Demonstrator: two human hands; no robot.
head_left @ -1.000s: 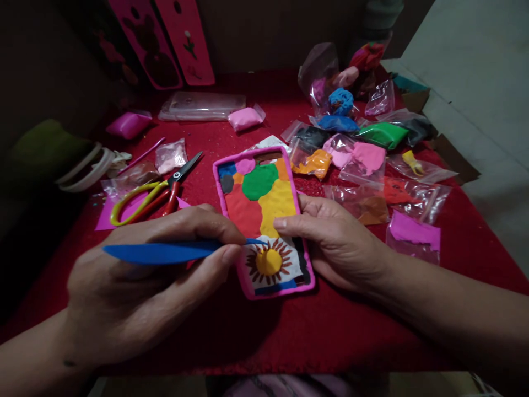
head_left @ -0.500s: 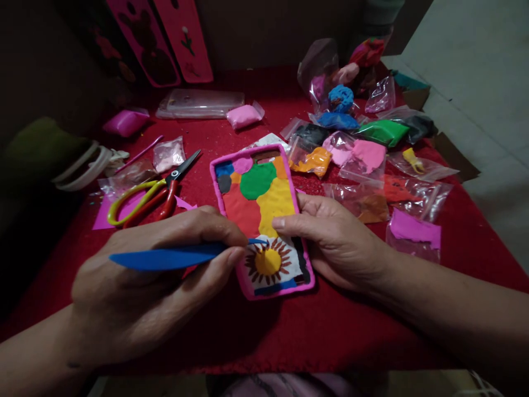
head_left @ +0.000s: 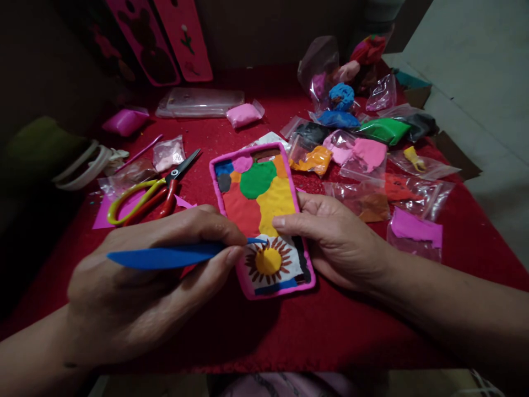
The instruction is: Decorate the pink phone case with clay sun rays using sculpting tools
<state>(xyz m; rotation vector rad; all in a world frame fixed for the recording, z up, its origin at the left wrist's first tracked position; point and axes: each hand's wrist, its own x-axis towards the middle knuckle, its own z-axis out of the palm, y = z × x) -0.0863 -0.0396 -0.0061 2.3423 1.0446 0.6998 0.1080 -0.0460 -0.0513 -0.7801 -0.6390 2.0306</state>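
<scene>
Pinched in my left hand [head_left: 165,275] is a blue plastic modelling tool [head_left: 161,257], its thin tip at the upper petals of a clay sunflower [head_left: 268,261] with a yellow centre and brown petals on white. The flower decorates the lower part of a phone case [head_left: 237,212], which has a pink clay rim and red, yellow, green, blue and orange clay patches. My right hand [head_left: 343,240] grips the case by its right side, the thumb lying on the yellow patch and the other fingers behind it.
Scissors [head_left: 159,193] with yellow and red handles lie left of the case. Plastic bags of coloured clay, among them a green one [head_left: 384,131], crowd the right and back of the red cloth [head_left: 231,342]. Clear cases [head_left: 200,103] lie behind, and decorated pink cases [head_left: 185,41] stand at the back.
My left hand and the blue modelling tool have shifted very slightly left. The tip remains at the petals, and my right hand keeps its hold on the case.
</scene>
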